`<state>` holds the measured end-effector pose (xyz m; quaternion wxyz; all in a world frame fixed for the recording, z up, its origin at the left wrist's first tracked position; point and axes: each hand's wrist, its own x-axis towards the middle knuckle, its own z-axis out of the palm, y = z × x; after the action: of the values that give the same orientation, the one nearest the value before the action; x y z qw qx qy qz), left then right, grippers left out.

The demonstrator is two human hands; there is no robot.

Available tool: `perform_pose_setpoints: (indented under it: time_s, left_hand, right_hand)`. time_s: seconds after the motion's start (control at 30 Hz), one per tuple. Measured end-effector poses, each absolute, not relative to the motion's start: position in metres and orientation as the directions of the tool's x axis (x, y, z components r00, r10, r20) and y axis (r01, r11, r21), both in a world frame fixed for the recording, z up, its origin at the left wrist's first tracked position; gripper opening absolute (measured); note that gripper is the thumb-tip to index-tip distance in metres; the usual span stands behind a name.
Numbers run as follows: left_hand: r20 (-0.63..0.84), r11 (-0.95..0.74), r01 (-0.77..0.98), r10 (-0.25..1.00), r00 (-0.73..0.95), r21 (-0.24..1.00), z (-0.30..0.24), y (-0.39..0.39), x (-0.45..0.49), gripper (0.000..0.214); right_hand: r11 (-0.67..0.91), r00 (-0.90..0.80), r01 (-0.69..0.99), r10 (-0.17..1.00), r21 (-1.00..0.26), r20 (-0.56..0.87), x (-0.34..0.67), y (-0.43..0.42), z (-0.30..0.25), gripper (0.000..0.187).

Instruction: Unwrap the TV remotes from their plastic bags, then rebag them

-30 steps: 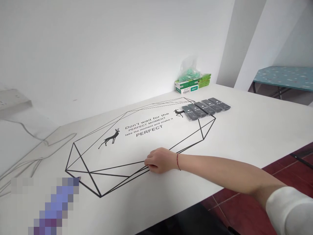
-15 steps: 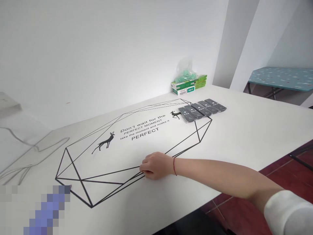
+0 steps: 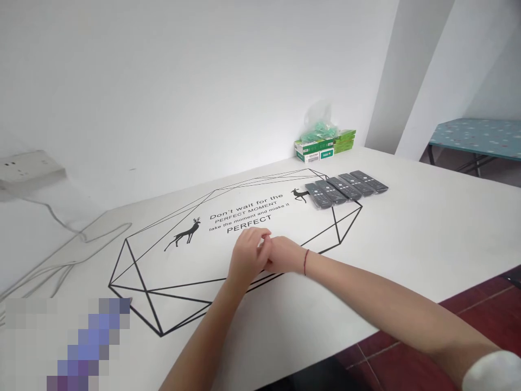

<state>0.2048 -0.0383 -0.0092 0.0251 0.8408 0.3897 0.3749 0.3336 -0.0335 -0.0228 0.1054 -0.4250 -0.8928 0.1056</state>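
My left hand (image 3: 247, 254) and my right hand (image 3: 285, 253) meet above the front part of the printed white table (image 3: 411, 239). The left hand's fingers are curled, and its thumb side touches the right hand. My right hand is closed too, with its fingertips hidden behind the left hand and a thin red string round the wrist. Whether anything lies between the fingers cannot be seen. Beyond the hands, to the right, several dark remote controls (image 3: 345, 188) in clear sleeves lie side by side in a slanting row.
Green and white boxes (image 3: 313, 151) with a clear plastic bag (image 3: 319, 127) on top stand against the wall. At left are a wall socket (image 3: 30, 165) and loose white cables (image 3: 77, 250). A pixelated bluish patch covers the lower left. A blue patterned table (image 3: 480, 138) stands far right.
My left hand has come into view and joined the right. My right hand has lifted slightly off the tabletop. The whole view has shifted a little to the left.
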Motion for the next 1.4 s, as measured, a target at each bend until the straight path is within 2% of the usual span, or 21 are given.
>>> perform_pose_setpoints:
  time_s: [0.17,0.37,0.5,0.73,0.83,0.93,1.03,1.13,1.23,1.4]
  left_hand:
    - [0.44,-0.513,0.661,0.848,0.294,0.548,-0.038,0.001,0.182,0.02]
    - [0.292,-0.335,0.65,0.94,0.178,0.682,-0.039,-0.002,0.171,0.011]
    - [0.192,-0.254,0.626,0.967,0.166,0.737,-0.031,-0.004,0.173,0.018]
    - [0.176,-0.254,0.599,0.966,0.187,0.76,-0.029,-0.005,0.172,0.032]
    - [0.158,-0.253,0.597,0.965,0.207,0.761,-0.027,-0.005,0.17,0.033]
    - [0.127,-0.242,0.596,0.965,0.228,0.766,-0.026,-0.004,0.167,0.034]
    - [0.118,-0.235,0.591,0.966,0.231,0.772,-0.025,-0.005,0.165,0.035]
    - [0.139,-0.251,0.588,0.963,0.23,0.769,-0.026,-0.005,0.163,0.034]
    - [0.146,-0.263,0.592,0.96,0.238,0.762,-0.027,-0.004,0.163,0.034]
    - [0.139,-0.269,0.608,0.958,0.252,0.747,-0.026,-0.005,0.164,0.036]
  right_hand:
    - [0.58,-0.569,0.77,0.813,-0.266,0.127,0.345,-0.022,-0.027,0.018]
    - [0.546,-0.529,0.789,0.837,-0.282,0.14,0.34,-0.025,-0.031,0.012]
    - [0.537,-0.518,0.788,0.843,-0.302,0.147,0.339,-0.027,-0.031,0.01]
    - [0.518,-0.497,0.8,0.855,-0.304,0.147,0.355,-0.018,-0.022,0.014]
    - [0.403,-0.361,0.875,0.912,-0.269,0.193,0.378,-0.005,-0.017,0.018]
    - [0.21,-0.135,0.946,0.948,-0.246,0.288,0.407,0.008,-0.015,0.022]
    - [-0.041,0.132,0.967,0.923,-0.251,0.36,0.433,0.018,-0.016,0.032]
    - [-0.233,0.322,0.936,0.869,-0.265,0.374,0.446,0.022,-0.023,0.041]
    - [-0.322,0.4,0.909,0.851,-0.263,0.34,0.449,0.023,-0.031,0.038]
    - [-0.3,0.362,0.923,0.889,-0.241,0.279,0.446,0.023,-0.037,0.027]
